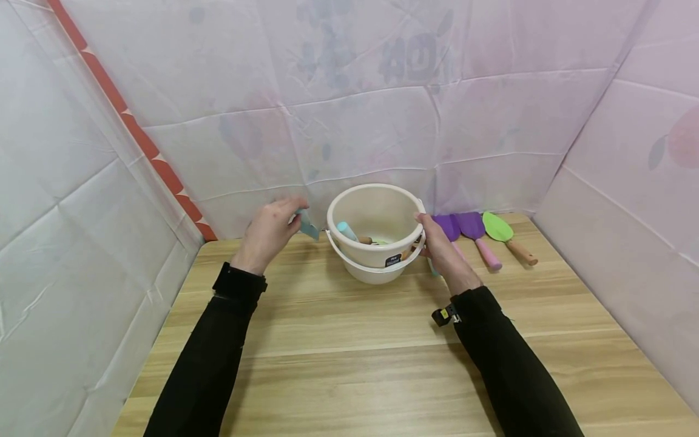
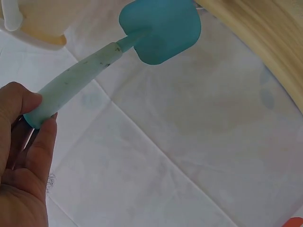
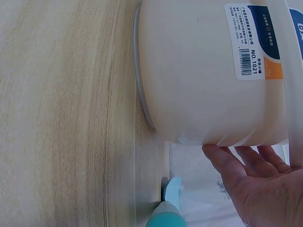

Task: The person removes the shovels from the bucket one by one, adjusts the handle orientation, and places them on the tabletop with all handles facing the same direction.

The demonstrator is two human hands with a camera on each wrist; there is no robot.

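Observation:
A cream plastic bucket (image 1: pixel 377 254) stands on the wooden table (image 1: pixel 349 352) near the back wall, its white bail handle lying down around it. Inside lie a teal-handled tool (image 1: pixel 346 230) and wooden-handled ones. My left hand (image 1: pixel 272 229) hovers just left of the bucket and pinches the handle end of a small teal shovel (image 2: pixel 160 29), blade pointing away from my left hand (image 2: pixel 23 161). My right hand (image 1: pixel 441 247) rests against the bucket's right side, thumb at the rim. In the right wrist view its straight fingers (image 3: pixel 246 175) touch the labelled bucket wall (image 3: pixel 203 75).
Two purple shovels (image 1: pixel 463 227) and a green shovel with a wooden handle (image 1: pixel 499 229) lie on the table right of the bucket. Another teal tool (image 3: pixel 166 215) lies under my right hand. Cloth-covered walls close in the table at the back and on both sides.

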